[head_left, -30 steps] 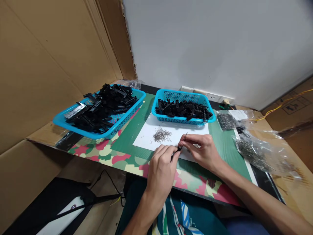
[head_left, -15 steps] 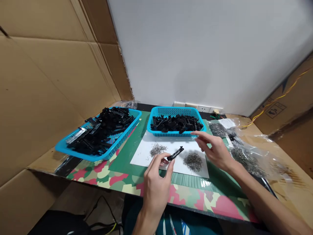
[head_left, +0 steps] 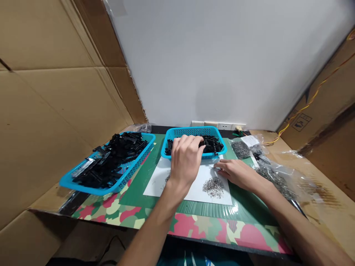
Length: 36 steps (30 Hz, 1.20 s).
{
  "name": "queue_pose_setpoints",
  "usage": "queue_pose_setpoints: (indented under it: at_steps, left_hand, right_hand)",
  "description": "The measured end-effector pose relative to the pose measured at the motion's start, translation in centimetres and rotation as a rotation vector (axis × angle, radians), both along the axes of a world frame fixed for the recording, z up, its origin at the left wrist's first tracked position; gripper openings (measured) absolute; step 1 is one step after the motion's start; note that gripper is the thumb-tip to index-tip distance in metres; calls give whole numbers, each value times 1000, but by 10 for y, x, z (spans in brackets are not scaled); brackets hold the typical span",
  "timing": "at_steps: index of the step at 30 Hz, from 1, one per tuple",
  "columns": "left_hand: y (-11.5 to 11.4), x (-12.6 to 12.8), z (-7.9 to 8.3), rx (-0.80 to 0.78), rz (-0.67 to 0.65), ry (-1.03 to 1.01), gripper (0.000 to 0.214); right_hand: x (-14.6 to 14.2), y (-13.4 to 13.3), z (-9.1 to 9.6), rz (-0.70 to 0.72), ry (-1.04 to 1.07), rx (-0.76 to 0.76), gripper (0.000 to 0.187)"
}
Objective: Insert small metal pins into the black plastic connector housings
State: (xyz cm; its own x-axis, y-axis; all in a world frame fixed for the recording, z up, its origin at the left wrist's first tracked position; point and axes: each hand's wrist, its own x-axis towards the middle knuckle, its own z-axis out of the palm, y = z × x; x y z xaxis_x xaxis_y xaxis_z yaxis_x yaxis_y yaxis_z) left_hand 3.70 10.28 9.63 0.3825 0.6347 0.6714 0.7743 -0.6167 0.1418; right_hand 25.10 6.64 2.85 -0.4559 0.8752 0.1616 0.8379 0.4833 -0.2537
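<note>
My left hand (head_left: 185, 159) reaches over the front rim of the far blue basket (head_left: 166, 150), fingers curled down. A black plastic part (head_left: 202, 143) shows between its thumb and forefinger, against similar parts in the basket. My right hand (head_left: 233, 171) rests low over the right side of the white paper (head_left: 194, 190), its fingertips closed on a thin metal piece (head_left: 214, 168) whose kind is too small to make out. Nearer to me on the paper lies a pile of small metal springs (head_left: 214, 187). Another small pile (head_left: 166, 179) is mostly hidden behind my left wrist.
A larger blue basket (head_left: 111, 190) heaped with black parts stands at the left. Clear bags (head_left: 280, 181) of small metal pieces lie at the right. Cardboard (head_left: 55, 111) walls off the left side. Sockets (head_left: 224, 126) line the wall behind, and yellow wires (head_left: 305, 107) hang at the right.
My left hand has moved forward from above the paper to the far basket with the black part. My right hand has come lower, its fingertips now on a thin metal piece.
</note>
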Motion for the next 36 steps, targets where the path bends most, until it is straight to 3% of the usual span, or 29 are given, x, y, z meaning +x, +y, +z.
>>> queue_pose_setpoints:
  at_steps: [6, 13, 16, 19, 22, 25, 31, 36]
  left_hand:
    - [25, 8, 0, -67, -79, 151, 12]
    - [17, -16, 5, -123, -57, 200, 21]
    - [15, -53, 12, -143, 98, 166, 26]
    - [25, -110, 20, -199, 333, 155, 29]
    - [46, -165, 26, -317, 532, 202, 28]
    - [70, -198, 24, -456, 613, 273, 21]
    - [103, -202, 8, -610, 616, 405, 20]
    - [115, -198, 0, -677, 626, 471, 37]
  right_hand:
    - [6, 1, 9, -33, 51, -109, 17]
    - [24, 7, 5, -197, -54, -154, 28]
    - [27, 7, 2, -245, -97, -159, 27]
    - [29, 7, -1, -273, -145, -174, 22]
    - [32, 6, -5, -276, -226, -210, 37]
    - [36, 2, -10, -224, -246, -230, 52]
    - [47, -7, -21, -178, -241, -162, 62]
    - [48, -6, -11, -140, -133, -110, 40]
